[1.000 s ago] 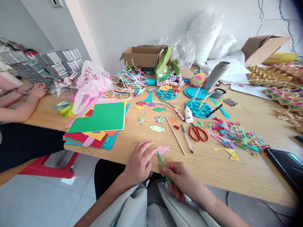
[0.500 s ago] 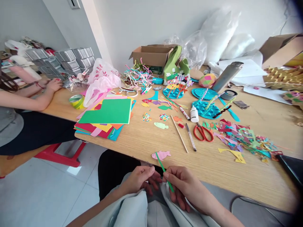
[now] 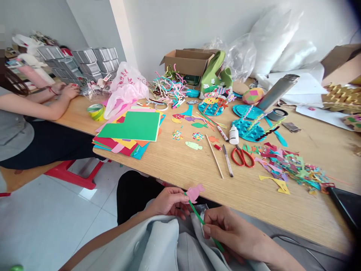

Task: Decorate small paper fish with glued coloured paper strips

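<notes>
My left hand (image 3: 170,203) pinches a pink paper fish (image 3: 195,192) by one end, just off the table's front edge. A narrow green paper strip (image 3: 196,213) has its upper end at my left thumb tip, against the fish. My right hand (image 3: 231,229) is closed on that strip lower down, above my lap; its tail sticks out below the fingers. On the table ahead lie a thin wooden stick (image 3: 214,156), a pen (image 3: 228,162), red-handled scissors (image 3: 242,157) and a light green paper fish (image 3: 193,145).
Coloured paper sheets (image 3: 142,126) are stacked at the left corner, with paper scraps (image 3: 296,165) on the right. Beyond stand a white glue bottle (image 3: 234,134), blue egg-tray pieces (image 3: 245,130) and a metal flask (image 3: 279,92). Another person's arm (image 3: 36,105) rests at left.
My left hand has taken hold of the pink fish, lifting it off the table edge. My right hand has slid down and right along the green strip.
</notes>
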### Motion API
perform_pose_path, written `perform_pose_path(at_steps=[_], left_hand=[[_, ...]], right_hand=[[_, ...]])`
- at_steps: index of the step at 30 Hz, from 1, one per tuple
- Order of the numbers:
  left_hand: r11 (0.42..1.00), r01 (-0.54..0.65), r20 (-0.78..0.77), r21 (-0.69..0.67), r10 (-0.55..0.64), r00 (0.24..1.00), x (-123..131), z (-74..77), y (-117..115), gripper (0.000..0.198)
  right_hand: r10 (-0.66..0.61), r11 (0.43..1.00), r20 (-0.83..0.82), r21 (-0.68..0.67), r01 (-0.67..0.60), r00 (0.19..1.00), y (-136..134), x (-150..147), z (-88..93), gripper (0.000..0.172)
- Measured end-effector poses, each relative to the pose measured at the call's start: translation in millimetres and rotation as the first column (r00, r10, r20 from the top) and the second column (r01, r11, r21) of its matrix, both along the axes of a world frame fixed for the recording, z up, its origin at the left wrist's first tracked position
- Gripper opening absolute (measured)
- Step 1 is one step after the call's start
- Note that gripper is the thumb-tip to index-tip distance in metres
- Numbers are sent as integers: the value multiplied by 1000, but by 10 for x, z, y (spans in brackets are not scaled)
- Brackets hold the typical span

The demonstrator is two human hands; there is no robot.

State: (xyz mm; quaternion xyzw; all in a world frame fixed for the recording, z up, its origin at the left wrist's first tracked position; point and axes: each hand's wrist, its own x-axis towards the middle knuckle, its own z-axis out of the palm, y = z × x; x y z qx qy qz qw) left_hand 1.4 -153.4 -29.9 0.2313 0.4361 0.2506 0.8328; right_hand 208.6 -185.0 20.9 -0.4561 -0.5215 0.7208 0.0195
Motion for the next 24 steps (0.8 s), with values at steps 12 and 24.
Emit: perform_pose_path(at_steps=[12,24], left_hand=[[697,-230,-69,679,373,925,101,694,574,17],[651,-182,-117,737,388,914,164,628,895,16]], right_hand=[[-208,674,-173,688,269,963,909,-113,369,43],[-272,647,-273,658,385,923,1316,-234,288,30]])
